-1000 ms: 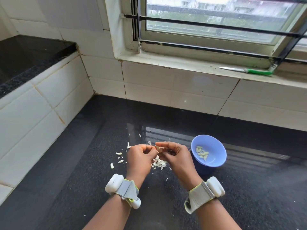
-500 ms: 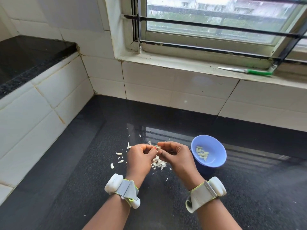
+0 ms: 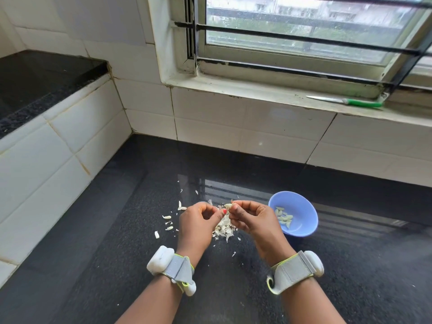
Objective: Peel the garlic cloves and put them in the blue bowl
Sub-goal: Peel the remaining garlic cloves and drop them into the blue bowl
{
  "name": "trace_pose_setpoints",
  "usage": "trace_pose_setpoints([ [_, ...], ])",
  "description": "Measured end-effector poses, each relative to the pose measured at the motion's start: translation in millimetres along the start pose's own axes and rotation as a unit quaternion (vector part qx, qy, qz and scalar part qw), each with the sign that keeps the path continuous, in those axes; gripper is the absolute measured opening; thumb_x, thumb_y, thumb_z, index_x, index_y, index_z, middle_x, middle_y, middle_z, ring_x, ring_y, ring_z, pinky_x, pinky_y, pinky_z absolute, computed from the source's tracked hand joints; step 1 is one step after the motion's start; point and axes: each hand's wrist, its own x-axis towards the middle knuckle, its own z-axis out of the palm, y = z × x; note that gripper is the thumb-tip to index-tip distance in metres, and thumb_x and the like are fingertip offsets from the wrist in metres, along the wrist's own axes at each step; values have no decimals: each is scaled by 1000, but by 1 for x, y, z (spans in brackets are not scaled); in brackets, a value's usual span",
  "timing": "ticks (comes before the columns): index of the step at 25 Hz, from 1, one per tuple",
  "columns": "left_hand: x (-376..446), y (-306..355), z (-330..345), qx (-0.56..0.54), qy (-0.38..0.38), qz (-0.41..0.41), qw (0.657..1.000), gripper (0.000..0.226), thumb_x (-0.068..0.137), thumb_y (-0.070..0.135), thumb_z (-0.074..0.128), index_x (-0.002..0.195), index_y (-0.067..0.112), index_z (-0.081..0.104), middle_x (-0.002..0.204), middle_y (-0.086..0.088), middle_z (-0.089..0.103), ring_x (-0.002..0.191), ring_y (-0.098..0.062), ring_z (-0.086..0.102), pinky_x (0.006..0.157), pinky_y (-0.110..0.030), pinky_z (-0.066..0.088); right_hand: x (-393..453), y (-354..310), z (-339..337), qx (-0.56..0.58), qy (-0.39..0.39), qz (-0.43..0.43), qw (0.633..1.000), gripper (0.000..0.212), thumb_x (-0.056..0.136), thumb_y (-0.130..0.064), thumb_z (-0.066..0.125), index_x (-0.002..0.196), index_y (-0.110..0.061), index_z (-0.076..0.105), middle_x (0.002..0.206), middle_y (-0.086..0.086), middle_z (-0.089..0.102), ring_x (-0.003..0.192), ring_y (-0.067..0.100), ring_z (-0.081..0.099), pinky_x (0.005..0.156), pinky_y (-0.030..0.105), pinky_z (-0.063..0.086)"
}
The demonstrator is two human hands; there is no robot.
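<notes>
Clove: garlic clove (image 3: 228, 205) is pinched between both hands above the peel pile (image 3: 224, 228) on the bench (image 3: 117, 242).
Left hand (image 3: 198, 220): fingers curled, nipping the skin.
Right hand (image 3: 251, 216): thumb and forefinger pinch the clove.
Bowl: blue bowl (image 3: 304, 206) lies just right of the right hand, the nearer one.

L hand (image 3: 198, 220) & R hand (image 3: 252, 218) curled, fingertips meeting
</notes>
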Motion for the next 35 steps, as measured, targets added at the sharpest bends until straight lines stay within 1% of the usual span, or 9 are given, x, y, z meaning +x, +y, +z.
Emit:
trace_pose_setpoints([
  [2, 0, 1, -1, -36, -5, 7, 999, 12, 77, 16, 77, 77, 24, 67, 70, 8, 69, 63, -1, 64, 65, -26, 55, 0, 1, 0, 0, 2, 2, 1000, 8, 85, -3, 68, 92, -1, 70, 75, 8, 72, 70, 14, 66, 68, 23, 58],
  [5, -1, 2, -1, -95, -31, 23, 995, 13, 80, 16, 74, 89, 25, 73, 79, 8, 73, 72, -4, 68, 71, -32, 59, 0, 1, 0, -12, -10, -2, 1000, 14, 86, -3, 67, 99, 0, 70, 81, 10, 73, 73, 15, 68, 71, 24, 58],
  [12, -4, 4, -1, -34, 28, 125, 991, 4, 78, 15, 75, 81, 18, 76, 76, 7, 72, 72, -2, 65, 68, -24, 53, -3, 1, 4, -22, -26, -28, 999, 11, 87, -7, 67, 95, -6, 73, 78, 8, 73, 72, 13, 66, 68, 23, 56],
  [19, -5, 9, 2, -125, -19, 24, 992, 6, 81, 12, 72, 78, 16, 75, 70, 1, 72, 62, -7, 64, 64, -30, 56, -1, 4, 4, -76, -10, -62, 995, 4, 84, -10, 69, 86, -8, 72, 74, 6, 72, 68, 12, 65, 64, 23, 55],
  [23, -8, 12, 2, -233, -63, -47, 969, 11, 87, 8, 64, 83, 8, 74, 77, -7, 74, 68, -9, 68, 57, -19, 51, -1, 6, 5, -53, -11, -64, 996, 17, 77, -21, 70, 86, -7, 71, 76, 7, 73, 70, 13, 67, 63, 22, 53],
  [27, -6, 9, 0, -269, -96, -103, 953, 11, 88, 8, 63, 83, 9, 73, 77, -10, 73, 69, -15, 66, 57, -19, 52, -2, 7, 6, -57, 20, -76, 995, 2, 82, -9, 71, 83, -8, 73, 75, 8, 74, 70, 15, 68, 64, 24, 55],
  [31, -6, 6, 0, -113, -2, -6, 994, 4, 81, 18, 72, 79, 20, 75, 69, 5, 72, 62, -8, 66, 60, -28, 55, -6, 4, 13, -66, 50, -94, 992, 8, 77, -7, 77, 85, -8, 75, 76, 10, 75, 69, 16, 70, 66, 24, 57],
  [33, -8, 8, 0, -53, 42, 60, 996, 6, 80, 19, 74, 86, 18, 77, 75, 8, 72, 66, -1, 65, 66, -23, 54, -7, 2, 16, -72, 53, -97, 991, 9, 76, -8, 78, 85, -9, 75, 75, 11, 75, 69, 16, 71, 67, 26, 58],
  [35, -7, 8, 1, 12, 71, 146, 987, 10, 80, 18, 73, 89, 15, 77, 80, 4, 73, 70, -6, 66, 68, -22, 51, -8, 0, 15, -76, 52, -99, 991, 8, 77, -9, 78, 85, -8, 76, 75, 11, 75, 69, 16, 70, 67, 26, 58],
])
